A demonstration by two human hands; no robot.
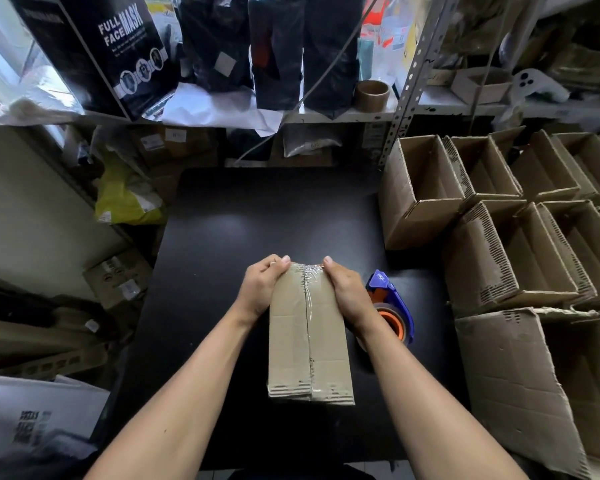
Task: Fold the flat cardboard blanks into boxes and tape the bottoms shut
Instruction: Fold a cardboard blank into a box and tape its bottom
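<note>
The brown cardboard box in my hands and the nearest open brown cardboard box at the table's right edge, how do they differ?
The brown cardboard box in the hands has its flaps closed and a clear tape strip along the seam; the open brown cardboard box by the table's right edge shows an empty inside. The left hand and right hand grip the taped one; the open one sits untouched among others. Both are plain corrugated cardboard.

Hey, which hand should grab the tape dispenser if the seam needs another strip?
Probably the right hand: the tape dispenser sits on the black table just beside it, while the left hand is across the box.
</note>
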